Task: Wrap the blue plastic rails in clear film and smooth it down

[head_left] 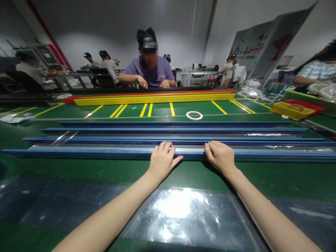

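Observation:
Several long blue channel strips (105, 154) lie side by side across the green table (126, 171), with clear film inside the nearer ones. My left hand (164, 159) rests over the nearest strip, fingers spread across its channel and thumb apart along the front edge. To its right, my right hand (220, 155) is closed at the same strip, fingers curled in; whatever it pinches is hidden. Between the hands a pale band (190, 149) shows inside the channel. A shiny clear plastic sheet (178, 217) lies flat on the table between my forearms.
Beyond the strips lies a white tape ring (194, 115). Yellow (157, 98) and red strips stand farther back, before a person in purple (160, 71). Yellow and red trays (291, 110) and a green basket (312, 103) sit at the right. Other people sit behind.

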### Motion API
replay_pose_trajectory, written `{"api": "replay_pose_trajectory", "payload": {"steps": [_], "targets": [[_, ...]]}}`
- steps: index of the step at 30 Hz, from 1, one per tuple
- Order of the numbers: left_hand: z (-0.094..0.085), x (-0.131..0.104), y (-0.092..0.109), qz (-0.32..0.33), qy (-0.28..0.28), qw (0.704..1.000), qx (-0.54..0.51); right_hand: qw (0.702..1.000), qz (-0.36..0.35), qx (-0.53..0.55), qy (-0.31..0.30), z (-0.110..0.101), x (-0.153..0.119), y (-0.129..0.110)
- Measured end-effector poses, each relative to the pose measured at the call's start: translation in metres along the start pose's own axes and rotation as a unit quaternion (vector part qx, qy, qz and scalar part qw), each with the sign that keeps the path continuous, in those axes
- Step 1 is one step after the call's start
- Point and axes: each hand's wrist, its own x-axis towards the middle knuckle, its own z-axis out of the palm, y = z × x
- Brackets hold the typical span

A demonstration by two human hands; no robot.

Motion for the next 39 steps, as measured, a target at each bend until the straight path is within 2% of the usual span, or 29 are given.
{"api": "replay_pose_trajectory", "payload": {"steps": [3, 6, 9, 13, 18, 26, 31, 35, 39], "targets": [[0.0, 0.0, 0.0, 0.002, 0.0, 1.0, 0.0, 1.0, 0.001, -0.01, 0.014, 0.0, 0.0, 0.0], [0.0, 0.0, 0.0, 0.005, 0.005, 1.0, -0.001, 0.999, 0.032, -0.014, 0.021, -0.001, 0.0, 0.003], [0.0, 0.0, 0.0, 0.007, 0.01, 1.0, -0.002, 0.992, 0.118, -0.008, 0.036, -0.002, 0.001, 0.013], [0.001, -0.001, 0.0, 0.008, 0.01, 1.0, -0.001, 0.965, 0.258, -0.003, 0.038, -0.005, 0.002, 0.032], [0.001, 0.0, 0.0, 0.003, 0.007, 1.0, 0.002, 0.941, 0.335, 0.038, -0.001, -0.006, 0.0, 0.045], [0.0, 0.0, 0.0, -0.002, 0.005, 1.0, 0.006, 0.956, 0.286, 0.054, -0.042, -0.003, -0.005, 0.045], [0.0, 0.0, 0.001, -0.005, 0.002, 1.0, 0.009, 0.978, 0.2, 0.016, -0.062, -0.001, -0.008, 0.044], [0.0, 0.0, 0.001, -0.004, 0.001, 1.0, 0.015, 0.989, 0.136, -0.03, -0.048, 0.001, -0.009, 0.041], [0.001, 0.0, 0.001, 0.0, 0.0, 1.0, 0.018, 0.993, 0.102, -0.044, -0.025, 0.001, -0.011, 0.041]]}}
